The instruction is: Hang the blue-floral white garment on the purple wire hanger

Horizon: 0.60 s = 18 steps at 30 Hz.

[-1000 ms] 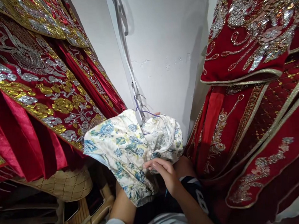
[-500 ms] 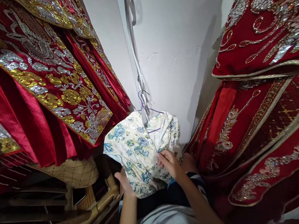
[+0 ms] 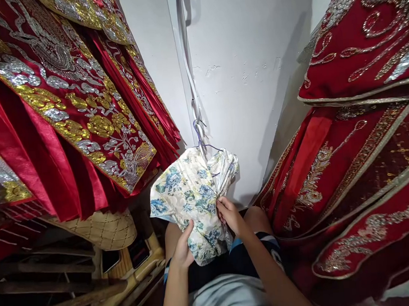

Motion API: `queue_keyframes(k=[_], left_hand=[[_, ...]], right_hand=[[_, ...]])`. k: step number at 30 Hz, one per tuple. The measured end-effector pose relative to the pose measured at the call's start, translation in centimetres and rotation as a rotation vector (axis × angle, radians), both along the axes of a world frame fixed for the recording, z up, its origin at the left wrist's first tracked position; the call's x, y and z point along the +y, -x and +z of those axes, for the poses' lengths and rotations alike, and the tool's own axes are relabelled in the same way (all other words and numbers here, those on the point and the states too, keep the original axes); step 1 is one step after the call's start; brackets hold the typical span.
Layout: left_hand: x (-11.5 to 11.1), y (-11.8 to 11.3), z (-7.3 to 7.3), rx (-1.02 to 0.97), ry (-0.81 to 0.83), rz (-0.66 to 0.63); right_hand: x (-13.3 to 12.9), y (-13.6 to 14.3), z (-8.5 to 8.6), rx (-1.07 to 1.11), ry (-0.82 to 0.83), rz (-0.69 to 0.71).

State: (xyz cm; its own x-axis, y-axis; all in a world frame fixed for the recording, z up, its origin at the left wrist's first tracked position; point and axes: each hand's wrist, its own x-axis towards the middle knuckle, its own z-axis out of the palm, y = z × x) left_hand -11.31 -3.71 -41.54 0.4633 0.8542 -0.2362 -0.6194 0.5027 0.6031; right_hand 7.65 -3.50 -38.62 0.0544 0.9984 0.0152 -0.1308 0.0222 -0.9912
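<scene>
A short-sleeved white blouse (image 3: 193, 194) with blue roses and green leaves hangs in front of me on a thin purple hanger (image 3: 197, 131). The hanger's hook is caught on a pale strap (image 3: 191, 80) that runs down the wall. My left hand (image 3: 184, 250) grips the lower left side of the blouse, thumb in front and fingers hidden behind the cloth. With its fingertips, my right hand (image 3: 230, 217) pinches the front edge below the V-shaped neckline. Cloth gathers in folds at that pinch.
Red garments with gold and silver sequins (image 3: 100, 126) hang on the left, and beaded red garments (image 3: 315, 165) on the right. A bamboo chair or rack (image 3: 142, 270) with dark flat objects stands lower left. Behind the blouse is a grey-white wall (image 3: 236, 46).
My left hand has closed on the blouse's lower left side, its thumb now over the front. The blouse's right side is drawn inward and bunched near my right hand. The view has shifted slightly.
</scene>
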Motion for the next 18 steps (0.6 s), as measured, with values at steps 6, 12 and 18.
queue_keyframes(k=[6,12,18], left_hand=[[-0.1,0.1,0.4,0.007,-0.015,0.018],[0.0,0.1,-0.3,0.01,-0.017,-0.027],[-0.2,-0.5,1.0,0.079,-0.026,0.081]], right_hand=[[0.2,0.5,1.1,0.049,0.032,-0.012],[0.4,0.6,1.5,0.066,0.036,-0.077],[0.3,0.3,0.4,0.098,0.02,-0.087]])
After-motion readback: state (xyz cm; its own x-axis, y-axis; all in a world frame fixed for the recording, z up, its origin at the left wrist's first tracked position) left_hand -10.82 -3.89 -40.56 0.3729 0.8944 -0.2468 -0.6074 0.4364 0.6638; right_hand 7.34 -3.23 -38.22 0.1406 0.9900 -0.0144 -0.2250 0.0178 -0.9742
